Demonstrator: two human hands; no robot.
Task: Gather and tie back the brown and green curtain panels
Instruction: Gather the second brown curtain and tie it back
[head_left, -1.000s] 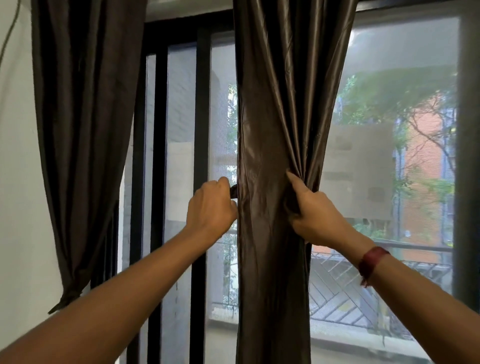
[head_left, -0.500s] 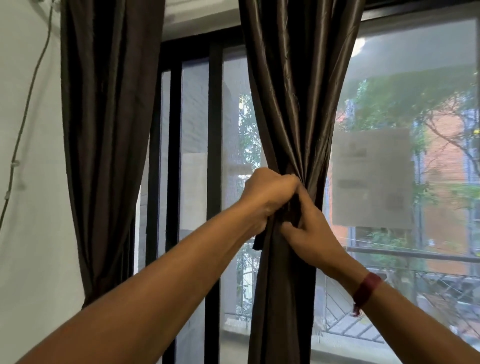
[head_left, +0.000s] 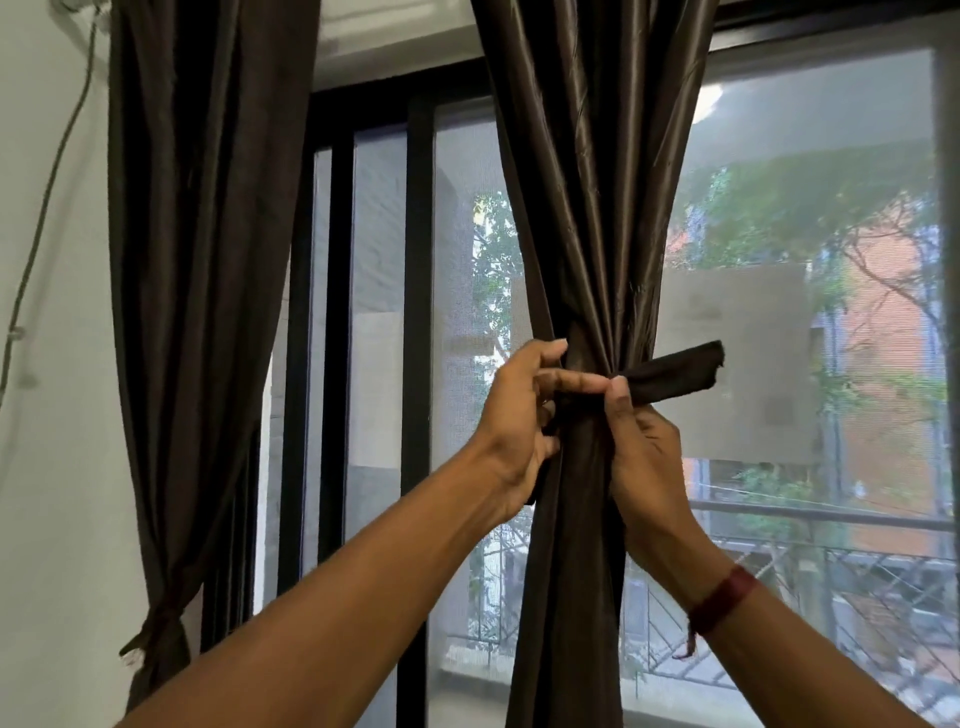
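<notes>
We count two curtain panels, both dark brown. The middle curtain panel (head_left: 587, 182) hangs in front of the window, and its folds are gathered into one narrow bundle at the height of the hands. One dark tie strip (head_left: 680, 370) goes around this bundle, and its free end sticks out to the right, slightly upward.

Two bare hands work at the bundle. The left hand (head_left: 511, 415) has its grip curled around the gathered fabric from the left side, with one finger stretched across the front. The tip of that finger meets the thumb of the right hand (head_left: 644, 457). The right hand has its grip clamped on the tie strip, the thumb pressing on the strip just where it leaves the bundle. On the right wrist there is one red wristband (head_left: 724, 603).

The left curtain panel (head_left: 197, 260) hangs beside the wall, well apart from the hands, and it is already bound low down by one tie (head_left: 158, 621).

Behind the panels stands the black window frame (head_left: 418, 312). One pale sheet of paper (head_left: 753, 374) is on the glass, and one thin cord (head_left: 44, 218) runs down the white wall.
</notes>
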